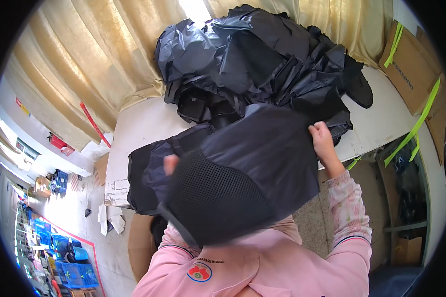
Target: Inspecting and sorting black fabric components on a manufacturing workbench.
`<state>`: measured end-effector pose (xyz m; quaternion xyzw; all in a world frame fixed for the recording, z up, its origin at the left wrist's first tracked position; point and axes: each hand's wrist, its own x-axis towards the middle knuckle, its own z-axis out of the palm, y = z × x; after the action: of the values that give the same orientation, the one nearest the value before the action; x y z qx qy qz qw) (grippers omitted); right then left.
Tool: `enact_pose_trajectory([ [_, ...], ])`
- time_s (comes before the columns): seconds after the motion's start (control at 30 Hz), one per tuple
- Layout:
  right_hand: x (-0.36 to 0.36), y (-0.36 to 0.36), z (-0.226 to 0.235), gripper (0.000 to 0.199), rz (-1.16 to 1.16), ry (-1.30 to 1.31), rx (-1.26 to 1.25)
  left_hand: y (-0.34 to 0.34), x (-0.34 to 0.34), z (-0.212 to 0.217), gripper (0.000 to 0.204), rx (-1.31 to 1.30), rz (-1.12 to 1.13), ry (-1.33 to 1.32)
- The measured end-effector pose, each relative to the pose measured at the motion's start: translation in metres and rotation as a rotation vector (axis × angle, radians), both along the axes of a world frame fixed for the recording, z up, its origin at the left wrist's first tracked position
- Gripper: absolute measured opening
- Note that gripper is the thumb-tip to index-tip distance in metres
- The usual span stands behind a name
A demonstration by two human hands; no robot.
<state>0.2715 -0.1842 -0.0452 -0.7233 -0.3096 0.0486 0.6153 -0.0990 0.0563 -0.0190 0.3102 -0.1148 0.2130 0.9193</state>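
A black fabric panel (pixel 282 153) with a mesh section is held up in front of my chest, its lower left part smeared by motion. My right hand (pixel 323 141) is closed on its upper right edge, fingers curled into a pinch. At the left edge my left hand (pixel 171 164) shows only a blurred bit of finger; the cloth hides the rest, and it appears to grip the panel from there. Just behind, another black fabric piece (pixel 146 173) lies on the white table (pixel 139 123), reaching its front left edge.
A large heap of black fabric pieces (pixel 262 59) covers the table's far side, against beige curtains (pixel 99 59). Cardboard (pixel 406 74) with yellow-green strips stands at the right. Blue crates (pixel 77 274) are on the floor far left. A brown carton (pixel 139 237) stands below the table's left front.
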Motion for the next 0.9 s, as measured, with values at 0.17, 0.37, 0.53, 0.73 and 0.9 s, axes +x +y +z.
enact_pose_trajectory([
  [0.17, 0.027, -0.013, -0.018, 0.015, 0.095, -0.024, -0.106, 0.015, -0.023, 0.056, 0.054, 0.318, 0.374, 0.153],
  [0.37, -0.015, -0.028, 0.109, 0.03, 0.435, 0.494, 0.256, 0.044, -0.024, 0.041, 0.012, 0.235, 0.641, 0.597],
  [0.53, -0.06, 0.018, 0.168, 0.042, 0.682, 0.539, 0.278, 0.105, -0.056, -0.026, 0.014, 0.353, 0.51, 0.814],
  [0.73, -0.156, 0.085, 0.271, 0.06, 0.817, 0.319, 0.177, 0.108, -0.074, -0.037, 0.021, 0.233, 0.593, 0.973],
  [0.9, -0.165, 0.131, 0.256, 0.055, 0.979, 0.181, 0.343, 0.161, -0.155, -0.02, 0.024, 0.415, 0.892, 1.005],
])
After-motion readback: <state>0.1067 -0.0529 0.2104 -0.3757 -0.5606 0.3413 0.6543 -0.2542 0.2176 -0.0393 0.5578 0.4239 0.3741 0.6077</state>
